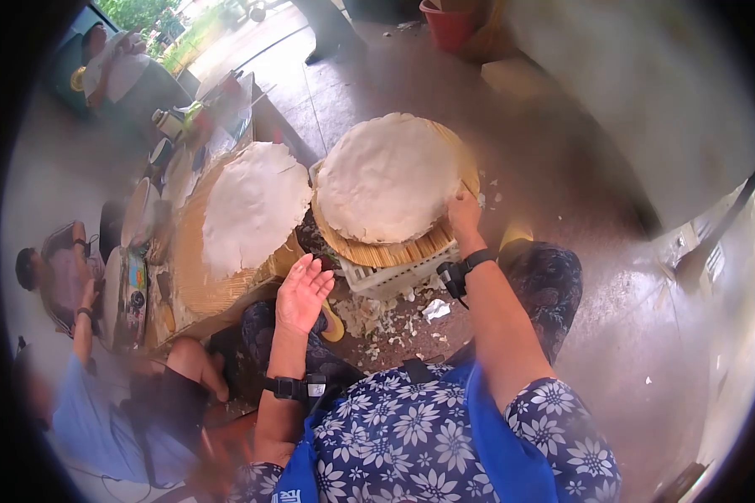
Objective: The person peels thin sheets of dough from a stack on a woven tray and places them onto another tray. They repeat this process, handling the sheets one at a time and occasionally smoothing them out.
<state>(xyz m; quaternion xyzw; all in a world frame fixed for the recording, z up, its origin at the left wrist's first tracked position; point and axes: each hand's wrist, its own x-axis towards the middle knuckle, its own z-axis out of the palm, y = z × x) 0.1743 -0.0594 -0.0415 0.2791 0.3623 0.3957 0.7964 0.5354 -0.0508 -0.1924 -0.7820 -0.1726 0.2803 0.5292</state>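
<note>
A large round white sheet (390,178), rough and uneven at its rim, lies on a stack of round, straw-coloured slatted mats (398,251). The stack rests on a white plastic crate (386,282). My right hand (464,214) is at the right edge of the sheet and mats, its fingers closed; what they pinch is hidden. My left hand (304,293) is raised in front of the crate, palm up and fingers stretched out, holding nothing. Just beyond it, a second white sheet (256,205) lies on a wooden, ridged board (197,251).
White scraps (403,323) litter the floor between my feet. Two people sit at left, one in a light blue shirt (113,411), beside a table with several pans. A third person (122,67) is farther back. A red bucket (449,25) stands at the top.
</note>
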